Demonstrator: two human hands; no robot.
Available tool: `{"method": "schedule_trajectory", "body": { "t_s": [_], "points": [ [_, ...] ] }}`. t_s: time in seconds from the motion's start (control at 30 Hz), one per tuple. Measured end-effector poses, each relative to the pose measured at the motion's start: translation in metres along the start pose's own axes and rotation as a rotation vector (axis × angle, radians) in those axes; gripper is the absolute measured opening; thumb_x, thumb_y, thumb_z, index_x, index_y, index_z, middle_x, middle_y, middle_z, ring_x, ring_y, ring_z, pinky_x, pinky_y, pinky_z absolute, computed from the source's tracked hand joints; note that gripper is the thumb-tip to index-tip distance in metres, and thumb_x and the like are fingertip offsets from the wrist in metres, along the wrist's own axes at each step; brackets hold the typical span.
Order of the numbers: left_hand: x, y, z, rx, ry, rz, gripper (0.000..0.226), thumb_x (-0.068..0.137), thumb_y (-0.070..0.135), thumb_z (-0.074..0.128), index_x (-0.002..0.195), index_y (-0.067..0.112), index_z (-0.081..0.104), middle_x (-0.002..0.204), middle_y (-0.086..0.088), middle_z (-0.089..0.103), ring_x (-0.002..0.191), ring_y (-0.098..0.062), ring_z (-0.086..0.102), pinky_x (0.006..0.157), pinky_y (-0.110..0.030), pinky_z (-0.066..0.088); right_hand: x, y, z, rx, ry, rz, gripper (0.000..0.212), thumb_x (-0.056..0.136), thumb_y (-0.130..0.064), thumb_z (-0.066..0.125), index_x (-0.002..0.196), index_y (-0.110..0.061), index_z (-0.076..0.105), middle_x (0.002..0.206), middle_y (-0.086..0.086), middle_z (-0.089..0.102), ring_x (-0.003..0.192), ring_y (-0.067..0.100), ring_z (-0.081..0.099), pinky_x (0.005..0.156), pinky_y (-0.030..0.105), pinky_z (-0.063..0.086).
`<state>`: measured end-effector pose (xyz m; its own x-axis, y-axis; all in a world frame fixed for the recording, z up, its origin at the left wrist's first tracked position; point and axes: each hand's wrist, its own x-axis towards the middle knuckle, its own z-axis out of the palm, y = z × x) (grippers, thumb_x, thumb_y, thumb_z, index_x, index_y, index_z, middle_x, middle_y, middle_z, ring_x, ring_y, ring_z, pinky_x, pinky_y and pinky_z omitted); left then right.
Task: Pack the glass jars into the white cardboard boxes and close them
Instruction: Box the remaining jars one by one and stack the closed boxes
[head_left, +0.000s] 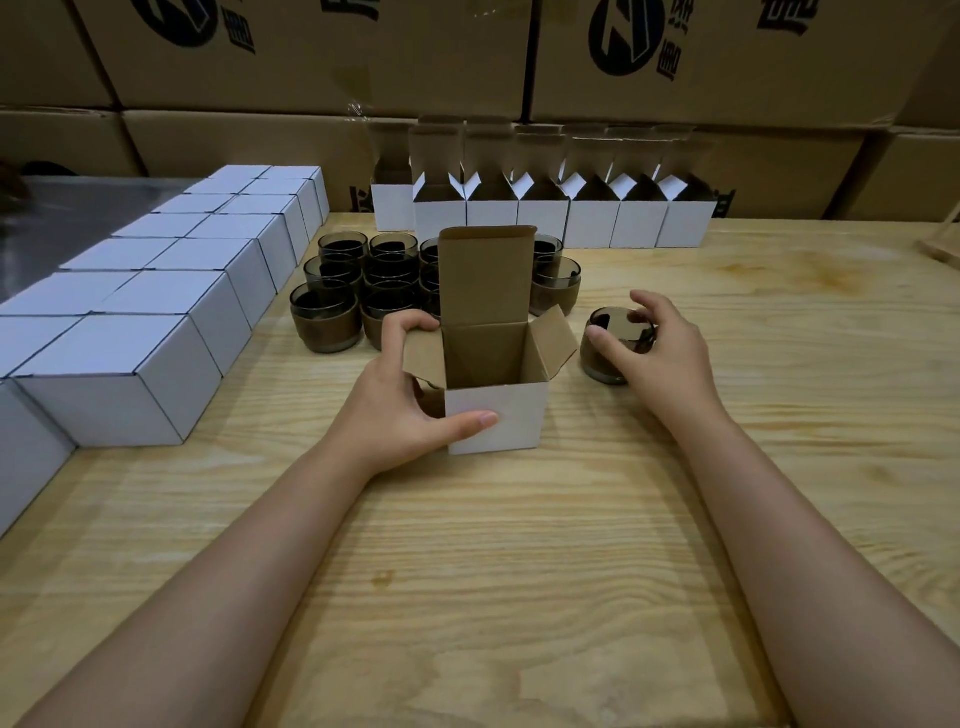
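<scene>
An open white cardboard box (498, 415) stands on the wooden table (519, 571) in front of me, its lid flap upright and its side flaps spread. My left hand (400, 395) grips its left side, thumb on the front face and fingers behind the left flap. Nothing shows inside the box. To its right stands a smoky glass jar (613, 338), which my right hand (660, 353) holds by the rim with curled fingers and thumb. Several more glass jars (337, 306) stand clustered behind the box, partly hidden by its lid.
Several closed white boxes (156, 291) lie in rows along the left. A row of open white boxes (545, 213) stands at the table's back edge. Large brown cartons (311, 62) are stacked behind. A wooden object (943, 249) shows at the far right edge.
</scene>
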<state>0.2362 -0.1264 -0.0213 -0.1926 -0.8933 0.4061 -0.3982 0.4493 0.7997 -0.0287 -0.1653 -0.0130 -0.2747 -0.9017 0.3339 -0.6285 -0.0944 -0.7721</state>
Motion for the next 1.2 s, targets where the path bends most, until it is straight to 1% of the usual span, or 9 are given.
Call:
{"method": "schedule_trajectory", "body": {
  "t_s": [0.07,0.23,0.33,0.43,0.6,0.73,0.97,1.1,1.2],
  "points": [
    [0.0,0.0,0.0,-0.001,-0.001,-0.003,0.079,0.05,0.06,0.081,0.108,0.055,0.028,0.095,0.041,0.054,0.08,-0.005,0.063,0.067,-0.044,0.058,0.0,-0.006,-0.001,-0.005,0.005,0.008,0.064,0.078,-0.046,0.072,0.135,-0.028,0.047,0.124,-0.003,0.057,0.122,0.02,0.045,0.099,0.036,0.043],
    [0.001,-0.001,0.001,-0.008,0.004,-0.018,0.08,0.048,0.06,0.082,0.108,0.056,0.029,0.092,0.026,0.06,0.081,-0.018,0.065,0.065,-0.049,0.057,0.006,-0.039,-0.022,0.064,-0.04,0.001,0.055,0.075,-0.043,0.076,0.125,-0.028,0.058,0.115,-0.004,0.061,0.099,0.014,0.055,0.08,0.028,0.045],
    [0.001,-0.001,0.001,-0.009,-0.009,-0.011,0.081,0.05,0.059,0.082,0.11,0.053,0.029,0.094,0.031,0.058,0.082,-0.011,0.065,0.066,-0.046,0.058,0.006,-0.07,-0.046,0.188,-0.129,-0.026,0.05,0.074,-0.038,0.078,0.119,-0.027,0.06,0.11,-0.005,0.062,0.099,0.014,0.058,0.075,0.025,0.047],
    [0.002,-0.002,0.002,-0.007,-0.009,-0.019,0.083,0.05,0.058,0.082,0.113,0.049,0.03,0.093,0.023,0.058,0.083,-0.024,0.064,0.066,-0.051,0.056,-0.003,-0.101,-0.067,0.222,-0.2,-0.128,0.041,0.072,-0.037,0.077,0.109,-0.03,0.063,0.105,-0.006,0.065,0.1,0.013,0.06,0.075,0.024,0.047],
    [0.002,-0.003,0.001,-0.031,-0.028,-0.02,0.084,0.05,0.057,0.083,0.113,0.048,0.029,0.092,0.038,0.056,0.08,-0.007,0.065,0.07,-0.045,0.058,-0.029,-0.142,-0.066,0.259,-0.395,-0.217,0.054,0.05,-0.058,0.073,0.099,-0.036,0.066,0.097,-0.008,0.069,0.093,0.009,0.066,0.076,0.026,0.053],
    [0.003,-0.002,0.0,-0.041,-0.041,0.011,0.083,0.052,0.056,0.083,0.115,0.046,0.029,0.098,0.037,0.056,0.09,0.001,0.064,0.071,-0.035,0.06,-0.035,-0.145,-0.033,0.114,-0.442,-0.237,0.04,0.073,-0.042,0.077,0.109,-0.03,0.063,0.098,-0.01,0.066,0.091,0.008,0.064,0.072,0.028,0.055],
    [0.002,-0.004,0.002,-0.022,-0.018,0.037,0.085,0.053,0.057,0.082,0.118,0.04,0.03,0.095,0.041,0.053,0.086,0.003,0.062,0.064,-0.02,0.055,-0.036,-0.133,0.001,-0.241,-0.35,-0.325,0.062,0.073,-0.048,0.073,0.124,-0.02,0.054,0.11,-0.006,0.058,0.109,0.013,0.052,0.079,0.023,0.042],
    [0.003,-0.005,0.002,-0.014,-0.018,0.03,0.086,0.053,0.056,0.083,0.118,0.039,0.03,0.095,0.038,0.053,0.085,-0.003,0.063,0.067,-0.034,0.058,-0.039,-0.133,0.01,-0.36,-0.409,-0.332,0.058,0.073,-0.041,0.073,0.12,-0.012,0.054,0.114,0.001,0.057,0.106,0.017,0.051,0.084,0.032,0.047],
    [0.003,-0.005,0.002,-0.011,-0.021,0.021,0.085,0.052,0.055,0.083,0.118,0.04,0.03,0.095,0.039,0.054,0.084,-0.003,0.064,0.068,-0.038,0.059,-0.04,-0.139,0.011,-0.469,-0.528,-0.287,0.052,0.075,-0.039,0.074,0.117,-0.015,0.053,0.112,0.002,0.046,0.094,0.019,0.05,0.069,0.03,0.044]
  ]
}}
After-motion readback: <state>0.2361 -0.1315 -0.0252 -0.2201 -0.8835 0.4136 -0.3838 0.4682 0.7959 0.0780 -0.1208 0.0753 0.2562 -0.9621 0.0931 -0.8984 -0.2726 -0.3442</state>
